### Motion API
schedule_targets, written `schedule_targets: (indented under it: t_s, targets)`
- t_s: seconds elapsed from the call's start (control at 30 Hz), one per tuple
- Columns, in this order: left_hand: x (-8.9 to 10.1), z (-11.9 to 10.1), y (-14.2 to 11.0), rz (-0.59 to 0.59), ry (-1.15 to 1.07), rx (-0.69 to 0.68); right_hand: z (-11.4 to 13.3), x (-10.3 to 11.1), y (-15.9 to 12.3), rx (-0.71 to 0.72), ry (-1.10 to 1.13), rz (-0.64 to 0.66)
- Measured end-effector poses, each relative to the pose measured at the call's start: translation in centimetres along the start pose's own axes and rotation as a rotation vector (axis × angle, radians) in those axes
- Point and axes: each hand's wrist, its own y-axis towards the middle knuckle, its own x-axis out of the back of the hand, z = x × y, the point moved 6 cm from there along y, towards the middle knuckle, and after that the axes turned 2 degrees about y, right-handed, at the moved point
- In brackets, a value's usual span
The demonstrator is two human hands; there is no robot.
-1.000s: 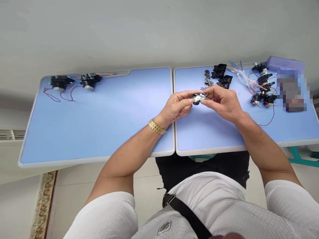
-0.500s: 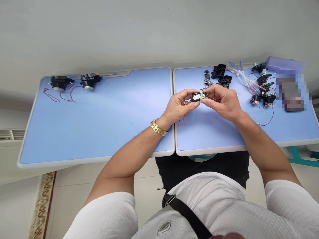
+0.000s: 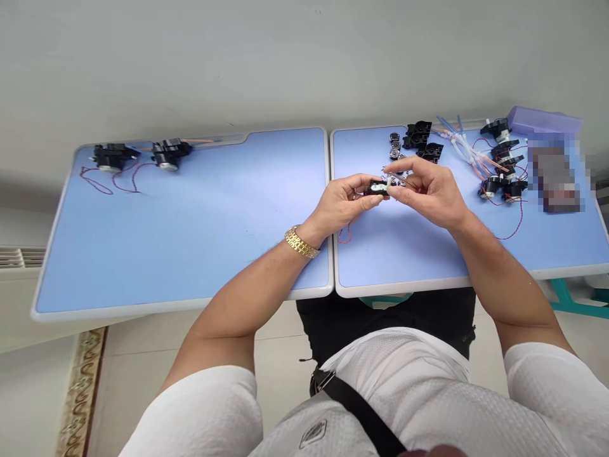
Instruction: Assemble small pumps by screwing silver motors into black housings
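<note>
My left hand (image 3: 343, 202) is closed around one end of a small black motor unit (image 3: 379, 188) with a pale greenish-white insert, held just above the right table. A red wire (image 3: 345, 233) hangs below it. In my right hand (image 3: 431, 190) is a thin metal tool (image 3: 398, 179), slanting between thumb and forefinger; its exact kind is unclear. The right thumb tip is at the unit's right end, while the forefinger is lifted above it. Beyond my hands lie round metal motors (image 3: 394, 146) and black plastic housings (image 3: 419, 136). Small metal parts behind my fingers are partly hidden.
Several black units with red wires (image 3: 504, 165) lie at the right, beside clear and coloured tubes (image 3: 459, 146). Past them are a blurred-out object (image 3: 556, 178) and a purple box (image 3: 542, 120). Two units (image 3: 114, 157) sit at the far left. A seam (image 3: 332, 209) divides the two blue tables.
My right forefinger has lifted away from the unit, and the metal tool has moved right and tilted off the pale insert. The left hand keeps its hold, the unit slightly turned.
</note>
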Motion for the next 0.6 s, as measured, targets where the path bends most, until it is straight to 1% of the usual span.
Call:
schedule_targets:
  t_s: [0.07,0.13,0.37,0.43,0.6]
  targets:
    - [0.0,0.2,0.0,0.01,0.005,0.008,-0.1,-0.1,0.0,-0.001,0.005,0.023]
    - [0.0,0.4,0.1,0.008,0.007,0.006,-0.1,0.0,0.1,0.008,0.018,0.01]
    - [0.4,0.8,0.2,-0.033,0.043,-0.051,0.4,1.5,0.4,0.059,0.042,-0.168]
    - [0.5,0.9,0.2,-0.039,0.073,-0.07,0.5,1.4,0.4,0.071,0.033,-0.169]
    - [0.6,1.1,0.0,-0.052,0.153,-0.11,0.5,0.8,0.1,0.144,0.015,-0.115]
